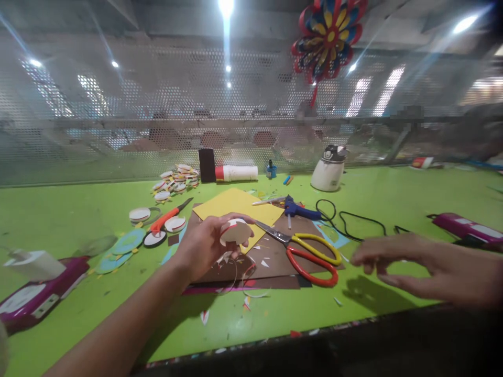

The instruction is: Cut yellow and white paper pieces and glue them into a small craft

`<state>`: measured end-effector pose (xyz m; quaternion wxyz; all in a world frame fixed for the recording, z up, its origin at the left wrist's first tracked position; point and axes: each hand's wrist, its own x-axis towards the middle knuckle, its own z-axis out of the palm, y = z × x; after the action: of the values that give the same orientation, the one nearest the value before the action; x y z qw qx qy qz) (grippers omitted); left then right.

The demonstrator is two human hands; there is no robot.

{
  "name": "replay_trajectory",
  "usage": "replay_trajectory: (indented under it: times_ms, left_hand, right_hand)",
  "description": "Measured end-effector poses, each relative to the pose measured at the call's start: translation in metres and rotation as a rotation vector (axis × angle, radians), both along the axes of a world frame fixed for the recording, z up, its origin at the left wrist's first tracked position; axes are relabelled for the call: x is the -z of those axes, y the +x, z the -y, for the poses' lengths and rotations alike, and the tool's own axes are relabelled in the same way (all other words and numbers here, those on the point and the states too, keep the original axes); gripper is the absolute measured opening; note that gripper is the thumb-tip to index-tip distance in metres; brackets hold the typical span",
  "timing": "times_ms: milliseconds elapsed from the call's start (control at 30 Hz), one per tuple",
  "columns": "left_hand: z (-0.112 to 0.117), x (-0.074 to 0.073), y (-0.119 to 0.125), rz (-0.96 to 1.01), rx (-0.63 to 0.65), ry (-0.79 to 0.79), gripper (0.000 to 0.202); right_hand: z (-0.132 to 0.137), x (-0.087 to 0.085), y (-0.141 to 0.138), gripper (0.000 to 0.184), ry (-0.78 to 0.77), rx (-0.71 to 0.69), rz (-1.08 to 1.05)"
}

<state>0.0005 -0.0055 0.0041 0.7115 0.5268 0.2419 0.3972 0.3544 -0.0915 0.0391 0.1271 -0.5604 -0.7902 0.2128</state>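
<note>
My left hand (pixel 210 238) is closed around a small round white paper piece (pixel 234 232) with a red strip on its edge, held over brown and yellow sheets. Its fingers partly hide the piece. To the right, my right hand (pixel 412 264) hovers over the green table, thumb and fingers apart and nothing between them. Nearest to it are large scissors (pixel 310 252) with one yellow and one red handle, lying on the brown sheet (pixel 271 269). A yellow sheet (pixel 231 201) lies on top of the brown one. Thin paper strips (pixel 251 293) and scraps lie below my left hand.
A blue glue gun (pixel 301 209) with a black cord lies behind the scissors. Orange-handled cutter (pixel 165 220), paper discs (pixel 128 242) and a pile of round pieces (pixel 178 180) are at left. Purple power strips (pixel 469 229) flank both sides. A white kettle-shaped container (pixel 328 173) stands behind.
</note>
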Motion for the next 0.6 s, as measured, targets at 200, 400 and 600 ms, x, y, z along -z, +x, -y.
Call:
replay_trajectory:
  times_ms: [200,400,600]
  left_hand:
    - [0.004,0.004,-0.003,-0.125,-0.001,0.218,0.034]
    - [0.009,-0.001,-0.009,-0.357,-0.083,0.530,0.036]
    - [0.010,0.000,-0.004,-0.330,-0.180,0.612,0.035]
  right_hand:
    - [-0.036,0.016,-0.065,0.033,0.268,-0.056,0.178]
    - [-0.057,0.042,-0.093,0.044,0.307,-0.146,0.377]
    - [-0.067,0.046,-0.089,0.063,0.254,-0.129,0.317]
